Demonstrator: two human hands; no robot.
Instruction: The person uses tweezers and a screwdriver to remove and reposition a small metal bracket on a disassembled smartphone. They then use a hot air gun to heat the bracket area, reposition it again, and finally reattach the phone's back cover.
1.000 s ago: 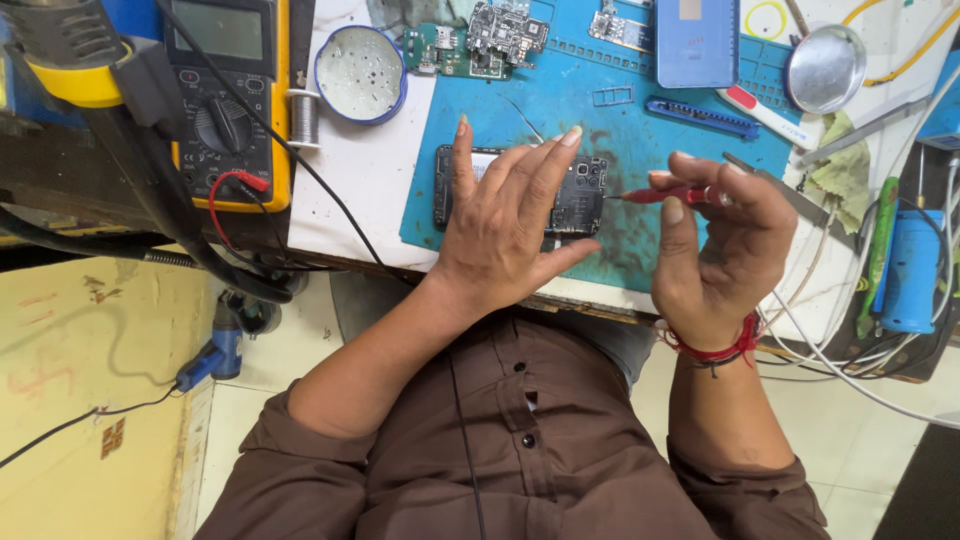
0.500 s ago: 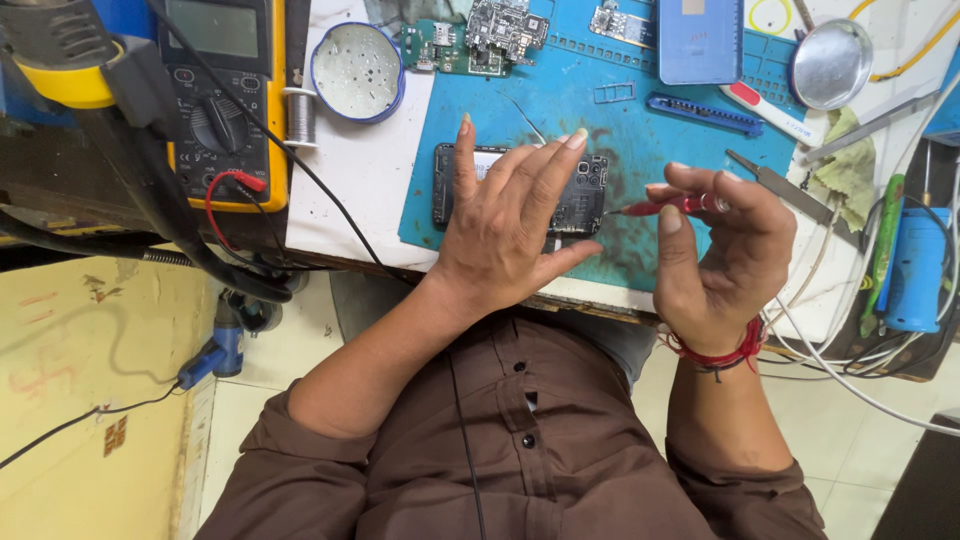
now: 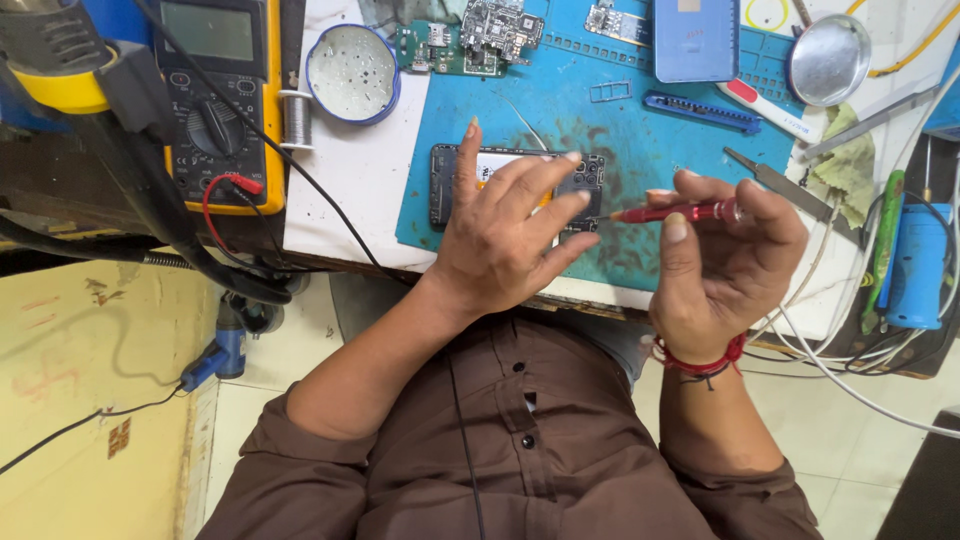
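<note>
An opened black phone (image 3: 590, 185) lies on a blue work mat (image 3: 620, 130). My left hand (image 3: 510, 235) rests flat across it with fingers spread, covering most of it. My right hand (image 3: 725, 255) grips a thin red screwdriver (image 3: 680, 212) between thumb and fingers. The screwdriver's tip points left toward the phone's right end, close to it. A red thread band circles my right wrist.
A yellow multimeter (image 3: 215, 100) with red and black leads sits at the left. A round blue tin (image 3: 352, 72), circuit boards (image 3: 470, 38), a blue phone back (image 3: 697, 38), a metal dish (image 3: 828, 58), tweezers (image 3: 780, 185) and white cables (image 3: 850, 330) surround the mat.
My hands have barely moved. The screwdriver tip stays near the phone's right end while my left hand keeps pressing on it.
</note>
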